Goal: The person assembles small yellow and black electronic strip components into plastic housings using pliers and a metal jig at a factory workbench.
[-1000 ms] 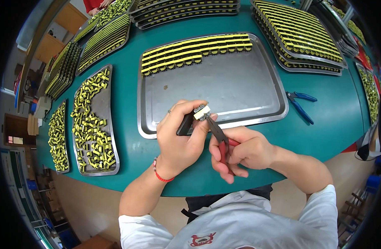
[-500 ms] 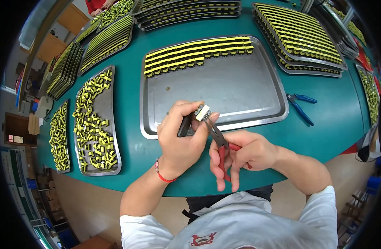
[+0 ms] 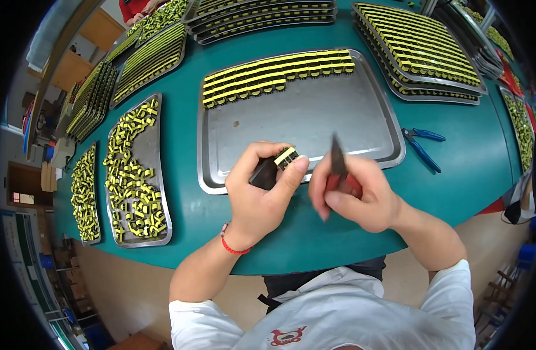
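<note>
My left hand (image 3: 257, 195) is closed, with thumb and fingers pinching a small yellow-and-black transformer (image 3: 286, 157) over the near edge of the large tray. A dark block-like piece (image 3: 264, 174) also sits inside that hand; its kind is unclear. To the right, my right hand (image 3: 361, 192) grips red-handled long-nose pliers (image 3: 337, 156), their dark jaws pointing up and away from me, slightly blurred and apart from the transformer. Whether the jaws are parted I cannot see. Rows of similar transformers (image 3: 244, 81) stand along the far side of the metal tray (image 3: 303, 125).
Blue-handled cutters (image 3: 423, 149) lie right of the tray. At left, two narrow trays hold loose transformers (image 3: 131, 175). Stacked filled trays (image 3: 420, 49) stand at far right, with more stacks (image 3: 262, 20) at the back. Another person's hands (image 3: 141, 13) show at the far left.
The pliers have come away from the transformer to the right, and their jaws now point upward. The transformer has turned in my left hand, showing a different side.
</note>
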The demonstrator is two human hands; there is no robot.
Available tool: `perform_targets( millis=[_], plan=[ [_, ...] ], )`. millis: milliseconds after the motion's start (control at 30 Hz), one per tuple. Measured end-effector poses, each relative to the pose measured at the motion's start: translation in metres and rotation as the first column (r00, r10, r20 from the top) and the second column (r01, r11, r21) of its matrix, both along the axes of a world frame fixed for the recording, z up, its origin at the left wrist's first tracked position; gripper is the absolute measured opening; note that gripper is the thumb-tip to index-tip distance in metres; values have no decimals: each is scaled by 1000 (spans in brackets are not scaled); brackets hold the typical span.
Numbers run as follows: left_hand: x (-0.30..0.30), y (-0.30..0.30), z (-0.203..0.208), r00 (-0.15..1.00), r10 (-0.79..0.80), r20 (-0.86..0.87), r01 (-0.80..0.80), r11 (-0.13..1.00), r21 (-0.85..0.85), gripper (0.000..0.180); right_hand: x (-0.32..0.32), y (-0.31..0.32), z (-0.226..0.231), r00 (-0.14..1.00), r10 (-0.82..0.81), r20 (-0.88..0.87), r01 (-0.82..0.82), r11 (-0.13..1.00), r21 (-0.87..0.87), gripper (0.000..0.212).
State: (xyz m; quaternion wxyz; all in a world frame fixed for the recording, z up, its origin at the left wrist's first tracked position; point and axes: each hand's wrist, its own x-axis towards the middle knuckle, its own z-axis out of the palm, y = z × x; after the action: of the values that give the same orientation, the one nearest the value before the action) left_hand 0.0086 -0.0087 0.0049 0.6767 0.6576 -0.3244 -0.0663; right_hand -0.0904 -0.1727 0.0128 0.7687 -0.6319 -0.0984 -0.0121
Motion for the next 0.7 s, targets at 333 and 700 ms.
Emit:
perform_targets(
  millis=[333,700],
  plan=[
    [-15,-1,-11,993,-110,-44,108,993,-49,24,11,17,-23,695,-316,646,653,652,-384,44],
    [-18,-1,-10,986,-168,12,168,984,-61,26,6,17,-20,676,-314,667,654,672,-348,43]
  ],
)
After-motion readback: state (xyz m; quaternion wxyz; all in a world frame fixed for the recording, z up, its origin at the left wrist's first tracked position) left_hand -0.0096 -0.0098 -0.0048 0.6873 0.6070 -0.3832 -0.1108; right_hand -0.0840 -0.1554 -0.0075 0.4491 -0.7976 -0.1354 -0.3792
